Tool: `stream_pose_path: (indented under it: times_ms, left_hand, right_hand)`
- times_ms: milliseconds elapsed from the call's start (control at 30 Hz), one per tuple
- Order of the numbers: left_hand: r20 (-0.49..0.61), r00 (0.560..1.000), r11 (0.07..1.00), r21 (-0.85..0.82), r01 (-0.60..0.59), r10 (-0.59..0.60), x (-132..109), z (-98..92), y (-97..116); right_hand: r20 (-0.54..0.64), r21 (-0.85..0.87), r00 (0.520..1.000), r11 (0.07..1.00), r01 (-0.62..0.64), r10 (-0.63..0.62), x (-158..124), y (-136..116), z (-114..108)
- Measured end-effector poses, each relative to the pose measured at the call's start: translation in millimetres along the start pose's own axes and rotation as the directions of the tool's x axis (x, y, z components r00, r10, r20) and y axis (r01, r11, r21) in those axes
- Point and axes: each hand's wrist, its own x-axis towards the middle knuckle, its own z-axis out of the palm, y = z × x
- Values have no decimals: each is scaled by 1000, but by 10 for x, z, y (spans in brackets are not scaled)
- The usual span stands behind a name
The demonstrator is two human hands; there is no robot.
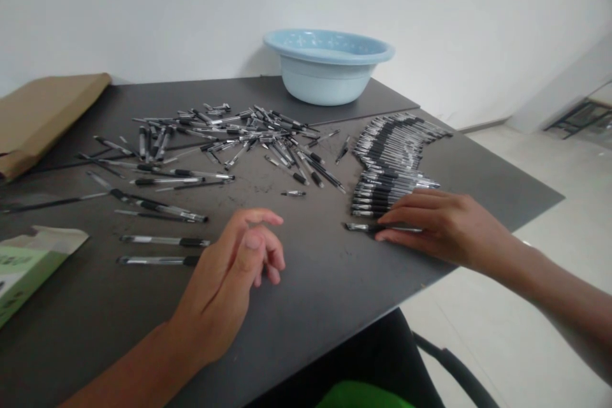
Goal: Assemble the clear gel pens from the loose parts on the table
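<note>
Two pens (155, 250) lie just beside the left hand (229, 274), which tilts over the surface (310, 293), fingers half-curled and loosely parted, forearm angling up from below. Farther right, a single pen (362, 227), beside the near end of the pen row (382, 182), is pinched between the thumb and fingers of the right hand (444, 223).

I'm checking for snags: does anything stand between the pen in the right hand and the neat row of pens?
Nothing visible does. The pen in the right hand lies just on the near side of the row of pens; only that hand overlaps the row's near end here.
</note>
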Motion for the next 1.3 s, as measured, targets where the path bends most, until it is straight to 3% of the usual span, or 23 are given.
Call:
stream_pose_path:
  times_ms: [167,533,1033,1300]
  left_hand:
    - [-6,1000,1000,12,5,-5,-1,1,34]
    - [-4,1000,997,70,11,-11,-14,-1,47]
    - [-8,999,996,86,35,-35,-32,12,76]
    - [6,1000,994,104,27,-28,-13,7,63]
  right_hand:
    - [-39,-33,999,999,-38,37,-100,7,-19]
    - [39,73,989,987,-143,140,-334,46,-81]
    - [-45,51,976,976,-211,213,-346,79,48]
    - [-23,50,964,964,-262,263,-365,69,81]
